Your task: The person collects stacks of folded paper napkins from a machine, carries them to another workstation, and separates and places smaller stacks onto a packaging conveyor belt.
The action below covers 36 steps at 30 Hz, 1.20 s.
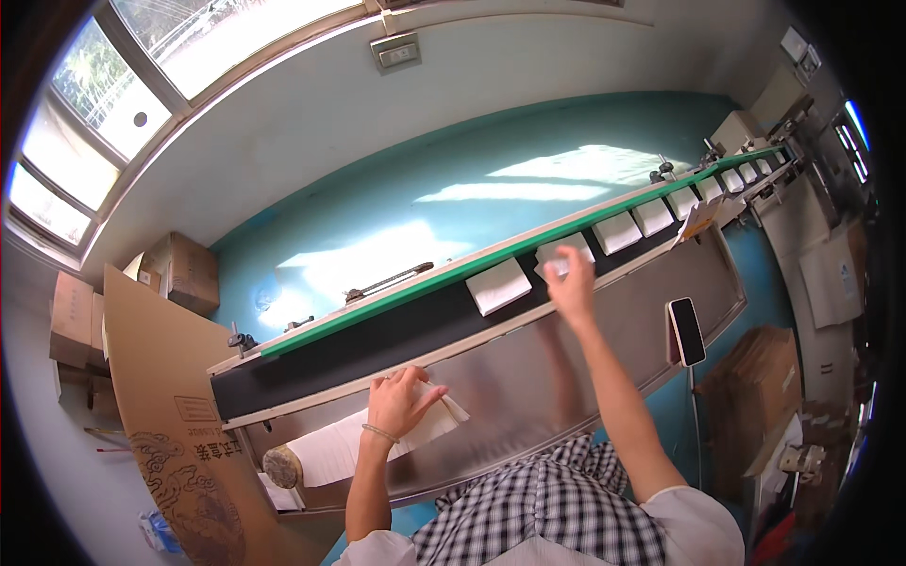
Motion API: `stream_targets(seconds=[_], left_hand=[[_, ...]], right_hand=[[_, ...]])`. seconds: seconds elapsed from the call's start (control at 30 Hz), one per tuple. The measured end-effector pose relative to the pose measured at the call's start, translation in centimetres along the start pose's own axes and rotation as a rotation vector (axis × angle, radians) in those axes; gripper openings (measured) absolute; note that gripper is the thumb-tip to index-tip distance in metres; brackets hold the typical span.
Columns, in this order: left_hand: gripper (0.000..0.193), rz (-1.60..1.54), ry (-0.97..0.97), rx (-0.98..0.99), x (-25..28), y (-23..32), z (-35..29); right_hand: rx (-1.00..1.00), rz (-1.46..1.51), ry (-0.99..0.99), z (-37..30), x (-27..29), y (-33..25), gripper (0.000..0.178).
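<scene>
While sunlight fell across the blue-green floor beyond the rail, we worked over a black conveyor belt (377,336) with both bare hands, as seen in the head view. White packets (617,233) lay flat along the belt in single file, trailing off toward the far right; the green rail (444,279) on the far side seemed placed to keep them from slipping over. Our right hand (573,288) hung above one packet, its thumb and forefinger parted with nothing visibly pinched between them, though we could not tell whether a fingertip touched the paper. Just to its left sat the leftmost packet (499,286), slightly askew.

Our left hand (401,406) rested on a white paper stack (330,450) lying on the steel tray (500,363), fingers bent over its far edge and thumb stretched toward its right end, probably to steady it; whether they gripped any sheets, we could not tell. A round-ended block (282,466) stood against the stack's left end, apparently as a stop. A phone (688,332) stood at the tray's right on a thin stand, presumably raised to stay off the work surface.
</scene>
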State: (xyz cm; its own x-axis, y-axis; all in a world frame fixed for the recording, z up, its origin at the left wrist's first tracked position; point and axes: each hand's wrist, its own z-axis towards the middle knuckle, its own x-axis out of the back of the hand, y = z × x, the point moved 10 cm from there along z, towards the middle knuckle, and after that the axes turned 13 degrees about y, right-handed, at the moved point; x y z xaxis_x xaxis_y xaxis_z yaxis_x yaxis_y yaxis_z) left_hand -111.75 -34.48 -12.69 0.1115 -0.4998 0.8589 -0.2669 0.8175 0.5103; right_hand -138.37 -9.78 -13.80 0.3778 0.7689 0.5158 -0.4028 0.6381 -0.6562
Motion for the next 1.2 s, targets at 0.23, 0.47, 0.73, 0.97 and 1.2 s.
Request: stream_targets(seconds=[0.23, 0.47, 0.73, 0.97, 1.2], left_hand=[[0.025, 0.007, 0.067, -0.153, -0.4, 3.6, 1.1], [0.023, -0.169, 0.005, -0.199, -1.6, 4.9, 0.9], [0.026, -0.088, 0.04, -0.201, -2.0, 4.8, 0.6], [0.053, -0.012, 0.167, -0.088, -2.6, 3.7, 1.2], [0.022, -0.046, 0.144, -0.184, -2.5, 4.8, 2.1]], right_hand=[[-0.465, -0.257, -0.474, 8.0, -1.7, 16.6, 0.086], [-0.46, -0.21, -0.483, 8.6, -0.1, 16.6, 0.074], [-0.225, -0.276, 0.153, 9.7, 8.3, 14.9, 0.04], [-0.232, 0.421, -0.327, -6.3, 5.6, -1.7, 0.037], [-0.203, 0.734, -0.659, -14.7, 0.9, -7.3, 0.054]])
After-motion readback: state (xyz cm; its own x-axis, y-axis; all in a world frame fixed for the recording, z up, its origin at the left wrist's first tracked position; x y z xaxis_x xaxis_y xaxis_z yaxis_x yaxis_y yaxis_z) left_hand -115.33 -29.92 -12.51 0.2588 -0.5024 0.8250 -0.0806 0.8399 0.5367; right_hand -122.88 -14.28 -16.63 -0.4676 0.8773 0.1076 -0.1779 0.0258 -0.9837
